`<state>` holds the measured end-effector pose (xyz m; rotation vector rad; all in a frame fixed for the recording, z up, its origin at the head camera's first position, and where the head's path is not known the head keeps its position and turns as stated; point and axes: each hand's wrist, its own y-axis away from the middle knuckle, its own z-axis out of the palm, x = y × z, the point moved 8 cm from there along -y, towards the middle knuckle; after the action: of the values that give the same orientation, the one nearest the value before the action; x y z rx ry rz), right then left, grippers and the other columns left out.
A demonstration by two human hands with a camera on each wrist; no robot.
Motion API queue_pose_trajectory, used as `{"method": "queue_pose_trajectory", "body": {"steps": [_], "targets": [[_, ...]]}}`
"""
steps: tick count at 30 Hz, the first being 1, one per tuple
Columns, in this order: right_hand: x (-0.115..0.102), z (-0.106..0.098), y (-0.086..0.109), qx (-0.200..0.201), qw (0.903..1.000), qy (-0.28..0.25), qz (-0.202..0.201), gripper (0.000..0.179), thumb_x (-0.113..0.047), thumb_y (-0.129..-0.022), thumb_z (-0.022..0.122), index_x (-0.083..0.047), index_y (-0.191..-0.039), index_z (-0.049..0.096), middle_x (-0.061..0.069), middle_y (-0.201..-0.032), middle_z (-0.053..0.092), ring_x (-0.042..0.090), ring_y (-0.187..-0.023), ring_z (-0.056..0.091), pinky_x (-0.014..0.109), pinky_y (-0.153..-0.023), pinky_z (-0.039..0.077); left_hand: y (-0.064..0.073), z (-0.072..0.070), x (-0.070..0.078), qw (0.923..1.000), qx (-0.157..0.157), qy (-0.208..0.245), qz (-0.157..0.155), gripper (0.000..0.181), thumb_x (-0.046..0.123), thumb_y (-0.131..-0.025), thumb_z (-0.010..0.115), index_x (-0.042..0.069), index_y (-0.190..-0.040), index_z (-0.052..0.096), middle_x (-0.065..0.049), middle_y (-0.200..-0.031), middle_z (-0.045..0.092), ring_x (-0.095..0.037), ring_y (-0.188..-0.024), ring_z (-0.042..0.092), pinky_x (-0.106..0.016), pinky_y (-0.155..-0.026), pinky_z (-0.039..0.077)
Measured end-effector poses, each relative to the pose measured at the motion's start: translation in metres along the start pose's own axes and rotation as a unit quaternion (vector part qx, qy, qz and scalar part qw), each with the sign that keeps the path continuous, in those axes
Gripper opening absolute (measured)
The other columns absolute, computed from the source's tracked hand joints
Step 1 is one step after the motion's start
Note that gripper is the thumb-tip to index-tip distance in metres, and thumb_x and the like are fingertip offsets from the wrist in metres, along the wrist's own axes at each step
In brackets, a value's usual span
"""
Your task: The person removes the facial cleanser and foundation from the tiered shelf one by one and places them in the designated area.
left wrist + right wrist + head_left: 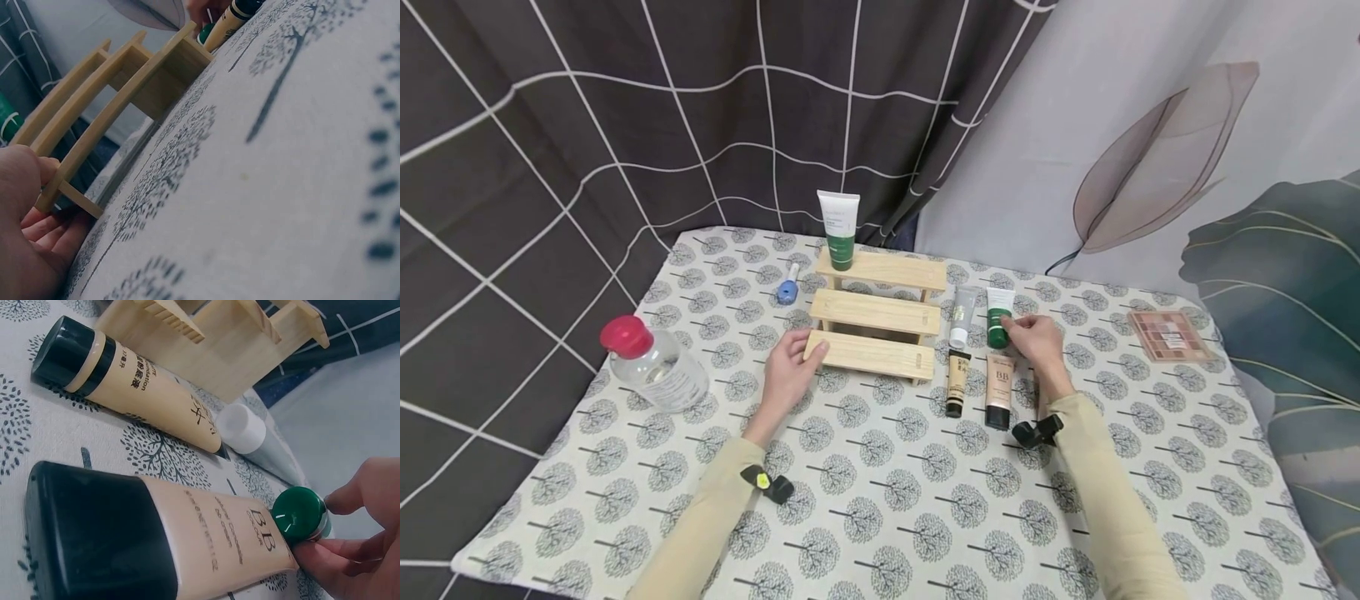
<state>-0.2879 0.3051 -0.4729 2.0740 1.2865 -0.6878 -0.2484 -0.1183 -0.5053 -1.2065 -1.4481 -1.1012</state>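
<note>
My left hand (786, 373) grips the left end of the lowest step of a three-step wooden rack (874, 354). In the left wrist view, the thumb lies at the top board and the fingers (59, 234) reach beneath it. My right hand (1039, 343) pinches a small white-and-green tube (1000, 302) near its green cap, thumb on one side and fingers on the other. Its cap (297, 512) shows in the right wrist view, right at the end of a beige BB cream tube (219, 540). A larger white-and-green tube (841, 225) stands upright on the rack's top step.
Right of the rack lie a grey tube with a white cap (961, 317) and a beige foundation tube (957, 383). A blue nail polish bottle (787, 287) lies left of the rack. Farther left is a clear bottle with a red top (662, 371); an eyeshadow palette (1171, 337) lies far right.
</note>
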Motion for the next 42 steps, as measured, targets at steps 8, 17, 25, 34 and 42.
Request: {"method": "queue_pose_trajectory", "body": {"steps": [8,17,25,34,42], "targets": [[-0.013,-0.011,0.005,0.057,0.9974,-0.022,-0.039,0.042,-0.035,-0.098,0.062,0.001,-0.120,0.066,0.016,-0.106,0.069,0.016,-0.081,0.060,0.020,-0.068,0.051,0.000,0.000,0.001,1.0000,-0.002,0.007,-0.004,0.051,0.021,-0.095,0.072,0.001,-0.138,0.053,-0.023,-0.134,0.063,-0.035,-0.120,0.066,-0.023,-0.093,0.061],[-0.052,-0.018,0.014,0.067,0.9914,-0.056,-0.098,0.037,-0.031,-0.098,0.063,-0.001,-0.120,0.066,0.016,-0.109,0.069,0.017,-0.086,0.059,0.022,-0.080,0.049,0.001,0.000,0.002,1.0000,0.003,-0.004,0.005,0.050,0.020,-0.095,0.072,0.000,-0.137,0.053,-0.024,-0.133,0.063,-0.036,-0.119,0.067,-0.024,-0.092,0.062],[-0.091,-0.016,0.027,0.049,0.9827,-0.106,-0.144,0.034,-0.025,-0.097,0.067,-0.001,-0.121,0.067,0.015,-0.110,0.070,0.007,-0.084,0.059,0.012,-0.072,0.052,0.001,0.001,0.002,1.0000,-0.004,0.003,-0.003,0.050,0.020,-0.095,0.072,0.000,-0.137,0.053,-0.023,-0.135,0.063,-0.035,-0.121,0.066,-0.024,-0.094,0.061],[-0.131,-0.007,0.039,0.046,0.9713,-0.143,-0.185,0.033,-0.022,-0.095,0.068,-0.001,-0.121,0.068,0.018,-0.114,0.072,0.013,-0.090,0.065,0.013,-0.075,0.057,0.002,0.001,0.003,1.0000,0.002,-0.002,0.004,0.048,0.019,-0.095,0.072,0.000,-0.135,0.054,-0.023,-0.132,0.064,-0.036,-0.118,0.067,-0.025,-0.093,0.062],[-0.170,0.010,0.047,0.001,0.9624,-0.177,-0.206,0.037,-0.015,-0.094,0.069,0.000,-0.126,0.063,0.018,-0.122,0.070,0.028,-0.109,0.068,0.029,-0.097,0.060,0.002,0.001,0.003,1.0000,0.000,-0.007,0.002,0.049,0.019,-0.095,0.071,0.000,-0.136,0.053,-0.023,-0.132,0.064,-0.036,-0.118,0.068,-0.024,-0.092,0.062]]}}
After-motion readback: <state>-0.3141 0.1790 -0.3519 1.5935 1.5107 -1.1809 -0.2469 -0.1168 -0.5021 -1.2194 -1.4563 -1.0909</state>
